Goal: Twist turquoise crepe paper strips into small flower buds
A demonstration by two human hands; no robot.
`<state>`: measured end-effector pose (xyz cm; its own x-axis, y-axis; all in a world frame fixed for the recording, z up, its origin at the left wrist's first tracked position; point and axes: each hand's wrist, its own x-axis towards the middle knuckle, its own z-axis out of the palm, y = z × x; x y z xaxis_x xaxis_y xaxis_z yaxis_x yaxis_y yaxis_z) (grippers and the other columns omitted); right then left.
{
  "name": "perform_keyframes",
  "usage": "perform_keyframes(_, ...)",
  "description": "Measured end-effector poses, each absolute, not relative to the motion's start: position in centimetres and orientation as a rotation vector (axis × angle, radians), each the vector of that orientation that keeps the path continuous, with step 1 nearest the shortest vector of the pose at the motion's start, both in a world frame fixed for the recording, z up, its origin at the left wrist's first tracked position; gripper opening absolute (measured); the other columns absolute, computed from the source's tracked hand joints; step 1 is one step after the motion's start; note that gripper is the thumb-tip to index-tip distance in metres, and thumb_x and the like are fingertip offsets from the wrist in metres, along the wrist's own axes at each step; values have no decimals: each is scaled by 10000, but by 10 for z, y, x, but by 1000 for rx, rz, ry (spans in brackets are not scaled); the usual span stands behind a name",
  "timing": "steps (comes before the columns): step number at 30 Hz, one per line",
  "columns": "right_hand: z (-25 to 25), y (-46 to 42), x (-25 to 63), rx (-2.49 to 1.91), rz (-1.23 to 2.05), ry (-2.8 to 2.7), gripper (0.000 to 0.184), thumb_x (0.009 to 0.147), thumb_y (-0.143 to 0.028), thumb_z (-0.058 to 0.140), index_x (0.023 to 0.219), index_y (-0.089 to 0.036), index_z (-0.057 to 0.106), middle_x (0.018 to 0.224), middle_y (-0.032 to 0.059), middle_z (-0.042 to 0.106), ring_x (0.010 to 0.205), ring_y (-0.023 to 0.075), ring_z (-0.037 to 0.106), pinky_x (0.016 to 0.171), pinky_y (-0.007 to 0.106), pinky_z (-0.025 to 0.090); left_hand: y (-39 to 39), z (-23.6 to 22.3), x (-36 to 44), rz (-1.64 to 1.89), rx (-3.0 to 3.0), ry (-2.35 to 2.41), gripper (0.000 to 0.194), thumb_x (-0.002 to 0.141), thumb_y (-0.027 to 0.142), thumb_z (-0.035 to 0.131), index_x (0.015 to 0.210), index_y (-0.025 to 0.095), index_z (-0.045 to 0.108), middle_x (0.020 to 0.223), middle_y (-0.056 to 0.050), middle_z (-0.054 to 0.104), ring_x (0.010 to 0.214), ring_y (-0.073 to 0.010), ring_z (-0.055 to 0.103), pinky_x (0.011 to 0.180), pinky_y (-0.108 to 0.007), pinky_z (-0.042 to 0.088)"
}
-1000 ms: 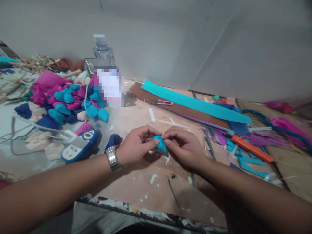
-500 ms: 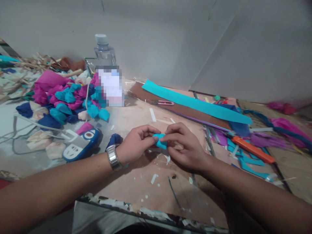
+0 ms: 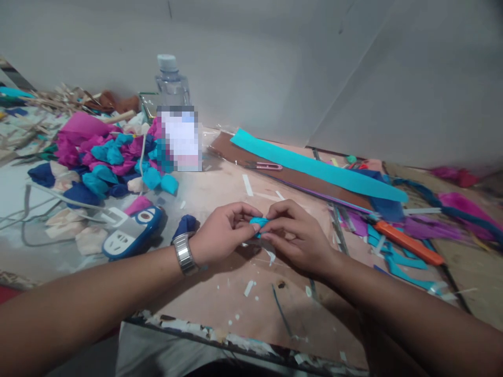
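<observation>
Between my two hands is a small piece of turquoise crepe paper, folded or bunched up just above the board. My left hand, with a metal watch on its wrist, pinches the paper's left side between thumb and fingers. The fingertips of my right hand are closed on its right side. Much of the paper is hidden by my fingers. A dark blue paper bundle lies just behind my left wrist. Long strips of turquoise paper and brown paper lie beyond my hands.
At the left is a heap of bunched paper pieces beside a blue-and-white power strip with cords. A clear bottle stands behind a blurred-out phone-like panel. Pink thread snips rest on the strips; an orange utility knife lies right.
The turquoise paper has gone from a wider, spread shape to a smaller, tighter one. My right fingers shifted over it, while my left hand kept its pinch.
</observation>
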<state>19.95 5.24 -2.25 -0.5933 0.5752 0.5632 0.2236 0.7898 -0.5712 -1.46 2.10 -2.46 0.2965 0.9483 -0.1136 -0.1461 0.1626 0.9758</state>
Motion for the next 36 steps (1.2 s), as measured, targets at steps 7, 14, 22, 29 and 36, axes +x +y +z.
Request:
perform_keyframes(7, -21, 51, 197, -720, 616, -2118, 48, 925, -286, 753, 931, -239, 745, 1006, 64, 609, 832, 170, 625, 645, 292, 554, 19, -25, -13, 1000, 1102, 916, 283, 841, 246, 822, 1062, 151, 670, 990, -56, 755, 860, -148, 733, 812, -277, 588)
perform_keyframes(14, -27, 52, 195, -835, 857, -2017, 190, 904, -361, 781, 958, -223, 664, 958, 49, 641, 784, 159, 621, 643, 279, 530, 19, -24, -13, 975, 1047, 900, 306, 824, 263, 850, 1036, 150, 661, 963, -60, 754, 841, -157, 743, 791, -300, 600)
perform_keyframes(22, -31, 52, 193, -891, 1227, -1856, 307, 860, -375, 828, 1077, -196, 705, 1017, 64, 740, 873, 178, 692, 757, 293, 583, 21, -26, -15, 964, 1116, 882, 330, 837, 251, 825, 1066, 175, 601, 994, -45, 710, 819, -128, 687, 748, -263, 544)
perform_keyframes(29, -26, 52, 194, -909, 1144, -1916, 237, 879, -402, 809, 937, -180, 753, 893, 61, 774, 795, 180, 707, 722, 297, 586, 20, -24, -13, 953, 1108, 881, 335, 829, 291, 829, 1011, 173, 575, 882, -4, 656, 751, -124, 666, 699, -266, 546)
perform_keyframes(36, -23, 50, 195, -864, 971, -2027, 139, 938, -327, 728, 966, -191, 741, 900, 59, 773, 787, 173, 706, 715, 284, 564, 19, -22, -14, 953, 1081, 910, 324, 820, 337, 844, 980, 175, 614, 813, -9, 679, 699, -132, 668, 660, -261, 539)
